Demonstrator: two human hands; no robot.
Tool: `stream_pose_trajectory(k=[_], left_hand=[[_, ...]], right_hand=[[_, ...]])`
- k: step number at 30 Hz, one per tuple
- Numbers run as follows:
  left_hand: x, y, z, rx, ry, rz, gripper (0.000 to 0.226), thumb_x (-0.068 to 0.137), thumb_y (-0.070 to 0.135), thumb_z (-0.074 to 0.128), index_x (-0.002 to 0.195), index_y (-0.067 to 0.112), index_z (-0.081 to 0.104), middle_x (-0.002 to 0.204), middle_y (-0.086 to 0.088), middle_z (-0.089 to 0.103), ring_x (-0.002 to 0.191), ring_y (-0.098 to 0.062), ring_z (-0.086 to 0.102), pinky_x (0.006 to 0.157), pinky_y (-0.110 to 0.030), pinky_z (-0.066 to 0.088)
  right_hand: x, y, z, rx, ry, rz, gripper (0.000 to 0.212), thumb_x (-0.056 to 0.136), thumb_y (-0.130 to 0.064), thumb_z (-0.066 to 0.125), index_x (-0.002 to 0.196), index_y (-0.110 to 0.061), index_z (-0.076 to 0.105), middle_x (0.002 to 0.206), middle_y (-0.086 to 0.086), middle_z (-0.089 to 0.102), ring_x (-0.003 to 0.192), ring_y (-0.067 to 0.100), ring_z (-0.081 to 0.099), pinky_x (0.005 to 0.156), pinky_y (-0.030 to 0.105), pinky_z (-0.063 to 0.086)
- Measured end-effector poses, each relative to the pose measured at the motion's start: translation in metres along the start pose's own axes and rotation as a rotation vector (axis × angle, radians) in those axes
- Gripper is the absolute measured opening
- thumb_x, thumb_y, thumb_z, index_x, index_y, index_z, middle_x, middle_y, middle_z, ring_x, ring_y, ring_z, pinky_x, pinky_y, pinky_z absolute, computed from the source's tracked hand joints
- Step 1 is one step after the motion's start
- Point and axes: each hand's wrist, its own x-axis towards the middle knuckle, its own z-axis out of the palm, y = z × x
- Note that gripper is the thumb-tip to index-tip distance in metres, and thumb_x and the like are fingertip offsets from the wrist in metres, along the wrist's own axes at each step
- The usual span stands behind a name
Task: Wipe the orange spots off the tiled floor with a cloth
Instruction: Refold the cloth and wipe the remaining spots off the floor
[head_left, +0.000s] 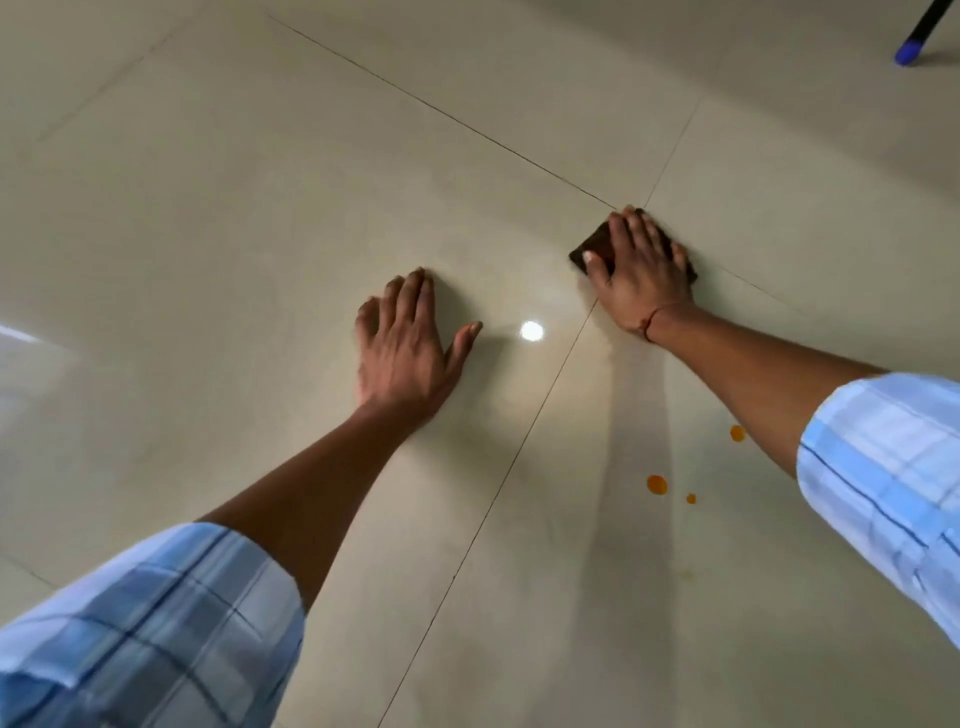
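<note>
Dark cloth (591, 250) cornerwise under flat right hand (640, 271)

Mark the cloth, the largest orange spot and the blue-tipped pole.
dark cloth (594, 240): head view, on the exposed left corner.
largest orange spot (656, 484): head view, on its centre.
blue-tipped pole (906, 53): head view, on the blue tip at the top right.

likely home interior: glossy beige tiled floor (260, 208), blue-tipped black pole (917, 39) at edge.
</note>
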Motion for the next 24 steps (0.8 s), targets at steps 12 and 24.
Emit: stream_pose_trajectory(k=[12, 24], left_hand=[[-0.002, 0.004, -0.007, 0.033, -0.051, -0.019, 0.083, 0.094, 0.066, 0.017, 0.150, 0.005, 0.022, 0.156, -0.010, 0.025, 0.145, -0.026, 0.016, 0.118, -0.044, 0.010], [-0.006, 0.010, 0.000, 0.009, -0.038, 0.020, 0.090, 0.091, 0.071, 0.019, 0.152, 0.005, 0.013, 0.160, -0.011, 0.011, 0.147, -0.025, 0.005, 0.119, -0.045, 0.003]], right_hand=[[-0.075, -0.014, 0.013, 0.073, 0.078, 0.097, 0.078, 0.091, -0.059, 0.018, 0.152, -0.013, 0.029, 0.161, 0.009, 0.024, 0.149, 0.024, 0.018, 0.116, 0.051, 0.013], [-0.086, 0.052, 0.016, 0.029, 0.082, 0.113, 0.079, 0.088, -0.061, 0.020, 0.152, -0.016, 0.029, 0.161, 0.009, 0.023, 0.148, 0.025, 0.019, 0.116, 0.052, 0.014]])
